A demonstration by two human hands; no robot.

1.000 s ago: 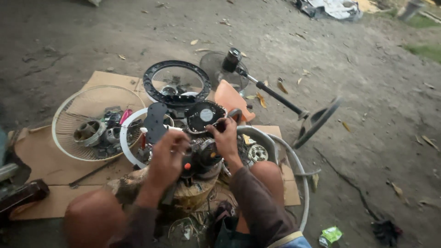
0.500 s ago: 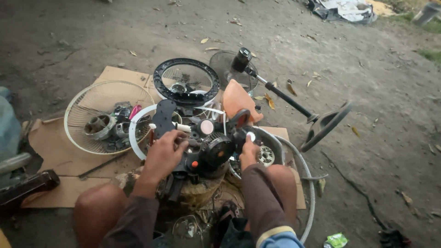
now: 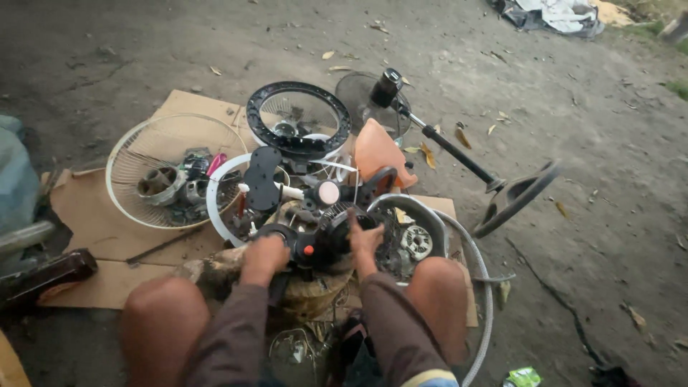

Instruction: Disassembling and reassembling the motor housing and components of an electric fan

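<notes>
Dirt ground; both hands (image 3: 264,256) (image 3: 364,240) grip fan motor (image 3: 326,240) (wrists bent).

Both hands, left (image 3: 264,256) and right (image 3: 364,242), flank the motor (image 3: 326,240), apparently on a stump (image 3: 312,290); grilles (image 3: 175,170) lie behind-left on cardboard (image 3: 107,222).

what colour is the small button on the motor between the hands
Red, on the black motor; the head view shows it.

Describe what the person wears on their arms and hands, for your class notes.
Both arms are covered by long, loose sleeves of a dull brown cloth that end at the wrists. The left hand and the right hand are bare: no gloves, rings or watch can be seen. A yellow and blue band shows near the right elbow.
</notes>
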